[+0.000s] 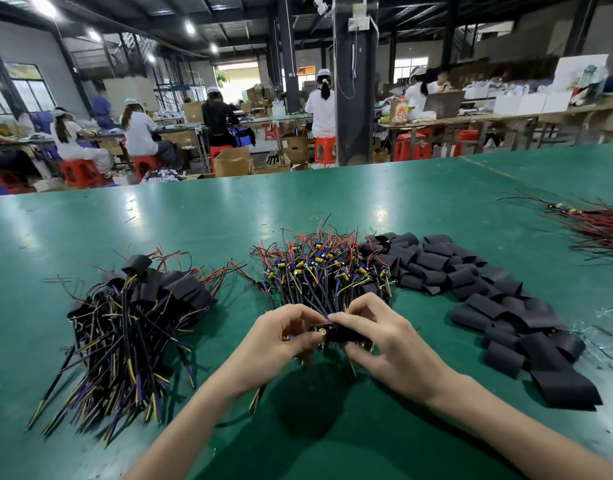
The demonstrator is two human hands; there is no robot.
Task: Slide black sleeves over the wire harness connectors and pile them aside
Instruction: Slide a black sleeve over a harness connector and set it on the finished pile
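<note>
Both hands are working at the lower centre of the frame. The left hand [280,341] is pinching one wire harness [323,333] by its connector end, and the right hand [391,348] is gripping a black sleeve [346,336] with curled fingers, its mouth touching that end. The green table [228,209] is stretching wide around them. On it the sleeved pile [135,317] is lying at left of centre, the loose sleeves [488,296] are trailing along the right, and the unsleeved harnesses [325,268] are sitting just above the hands. The step in hand looks like the start of sleeving, with the sleeve apparently not yet fully over the connector. The next move is probably calling for the sleeve mouth to stay open while the connector is pushed through, then a carry leftward to the sleeved pile. The table's near edge is running close below the forearms. Bare table between the hands and the left pile is leaving room for that carry, while the trailing wires there could be snagging.
</note>
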